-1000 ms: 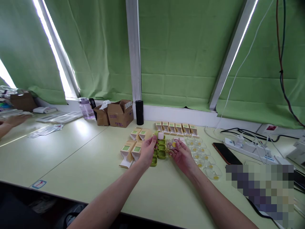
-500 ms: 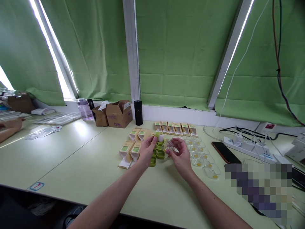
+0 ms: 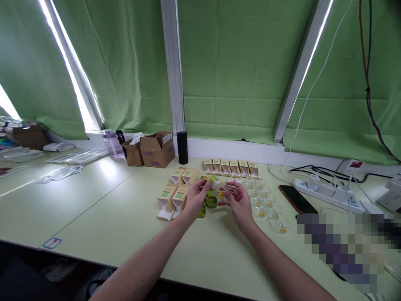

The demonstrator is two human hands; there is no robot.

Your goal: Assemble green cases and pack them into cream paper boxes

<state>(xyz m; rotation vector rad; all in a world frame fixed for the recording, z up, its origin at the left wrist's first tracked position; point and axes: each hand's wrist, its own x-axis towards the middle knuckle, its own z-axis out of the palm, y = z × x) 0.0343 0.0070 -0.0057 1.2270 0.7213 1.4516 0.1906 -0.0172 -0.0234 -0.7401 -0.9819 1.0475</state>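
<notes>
My left hand (image 3: 194, 198) is closed in a pinch on a small green-and-white piece (image 3: 214, 181), held above the table. Close beside it, my right hand (image 3: 238, 202) pinches a clear plastic piece (image 3: 221, 195) with a yellow spot. Whether the two pieces touch, I cannot tell. Several small olive-green square cases (image 3: 212, 202) lie below, partly hidden by my hands. To the right, clear plastic pieces with yellow spots (image 3: 280, 224) stand in rows. Cream cardboard boxes with green labels (image 3: 165, 195) lie left of my left hand.
More cream boxes (image 3: 233, 168) line the back. Behind on the left are a black bottle (image 3: 182, 148), brown cartons (image 3: 157, 150) and a purple bottle (image 3: 112, 144). A phone (image 3: 297, 199) and a power strip (image 3: 328, 193) with cables lie right. Another person's fingertips (image 3: 4, 170) show far left.
The green-and-white piece has turned in my left hand and shifted slightly right. The clear piece is tilted, with its yellow spot showing. The other person's hand has mostly left the view.
</notes>
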